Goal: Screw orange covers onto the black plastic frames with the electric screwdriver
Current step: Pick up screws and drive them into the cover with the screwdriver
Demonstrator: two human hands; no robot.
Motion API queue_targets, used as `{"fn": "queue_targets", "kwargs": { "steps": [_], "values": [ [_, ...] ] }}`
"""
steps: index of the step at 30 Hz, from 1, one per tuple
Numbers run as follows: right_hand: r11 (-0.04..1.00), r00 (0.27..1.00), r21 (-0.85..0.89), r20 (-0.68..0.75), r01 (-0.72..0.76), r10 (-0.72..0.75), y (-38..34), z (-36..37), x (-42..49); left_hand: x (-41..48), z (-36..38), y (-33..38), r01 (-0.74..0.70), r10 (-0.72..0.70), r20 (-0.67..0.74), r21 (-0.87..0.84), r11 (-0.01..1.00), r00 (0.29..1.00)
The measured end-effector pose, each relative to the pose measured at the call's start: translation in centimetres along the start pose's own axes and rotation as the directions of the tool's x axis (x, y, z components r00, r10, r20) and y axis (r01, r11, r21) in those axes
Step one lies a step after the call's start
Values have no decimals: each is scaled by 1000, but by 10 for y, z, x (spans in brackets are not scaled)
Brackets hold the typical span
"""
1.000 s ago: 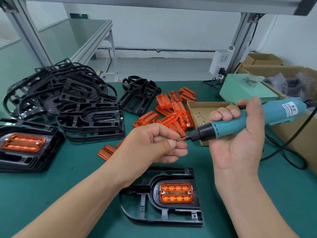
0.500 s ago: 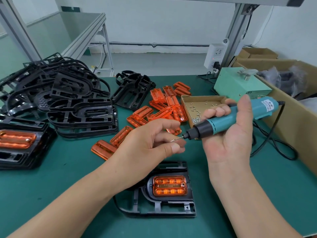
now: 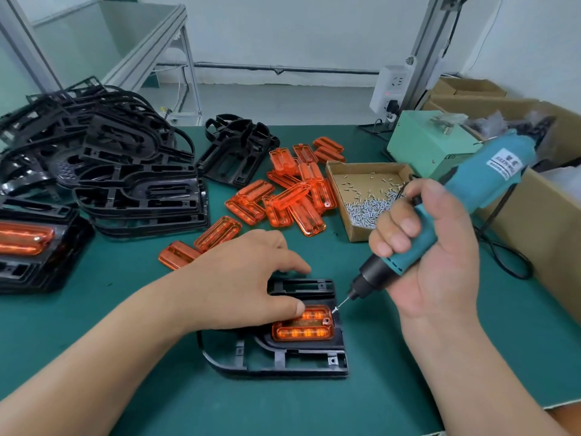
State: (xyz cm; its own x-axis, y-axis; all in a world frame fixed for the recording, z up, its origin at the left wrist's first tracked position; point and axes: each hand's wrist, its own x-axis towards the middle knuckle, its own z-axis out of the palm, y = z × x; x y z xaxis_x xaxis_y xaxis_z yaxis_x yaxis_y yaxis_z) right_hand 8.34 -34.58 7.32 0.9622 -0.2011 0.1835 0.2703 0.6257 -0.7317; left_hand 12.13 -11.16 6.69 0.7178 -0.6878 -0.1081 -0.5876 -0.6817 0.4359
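Observation:
A black plastic frame (image 3: 283, 363) lies on the green mat near me with an orange cover (image 3: 303, 330) seated in it. My left hand (image 3: 248, 278) rests flat on the frame, its thumb pressing the cover's upper left part. My right hand (image 3: 437, 262) grips the teal electric screwdriver (image 3: 465, 196), tilted down to the left. A screw on its bit tip (image 3: 335, 308) sits at the cover's upper right corner hole.
A pile of loose orange covers (image 3: 283, 196) lies behind the frame. Stacked black frames (image 3: 125, 184) fill the left, and finished ones with covers (image 3: 28, 243) sit at the far left. A cardboard tray of screws (image 3: 367, 196), a green power box (image 3: 430, 146) and cartons stand right.
My left hand let go of the screw at the bit and dropped onto the frame and cover. The screwdriver swung down, its tip now at the cover's corner. The view moved closer.

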Motion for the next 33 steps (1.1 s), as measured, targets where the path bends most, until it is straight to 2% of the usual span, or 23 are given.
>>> {"fn": "queue_targets", "kwargs": {
  "steps": [11,17,25,29,33],
  "values": [
    [996,993,-84,112,-17,26,3,6,-4,6,7,-5,-3,2,33,22,1000,999],
    [991,982,-131,189,21,5,2,10,-7,9,10,-6,-5,5,17,22,1000,1000],
    [970,869,-218,494,107,15,4,27,-12,9,10,-4,10,-10,9,12,1000,1000],
    [948,833,-292,550,129,56,8,34,-10,9,10,-1,17,-16,7,-7,1000,1000],
    [949,811,-291,580,118,77,9,35,-10,9,10,2,27,-27,8,-8,1000,1000]
  ]
}}
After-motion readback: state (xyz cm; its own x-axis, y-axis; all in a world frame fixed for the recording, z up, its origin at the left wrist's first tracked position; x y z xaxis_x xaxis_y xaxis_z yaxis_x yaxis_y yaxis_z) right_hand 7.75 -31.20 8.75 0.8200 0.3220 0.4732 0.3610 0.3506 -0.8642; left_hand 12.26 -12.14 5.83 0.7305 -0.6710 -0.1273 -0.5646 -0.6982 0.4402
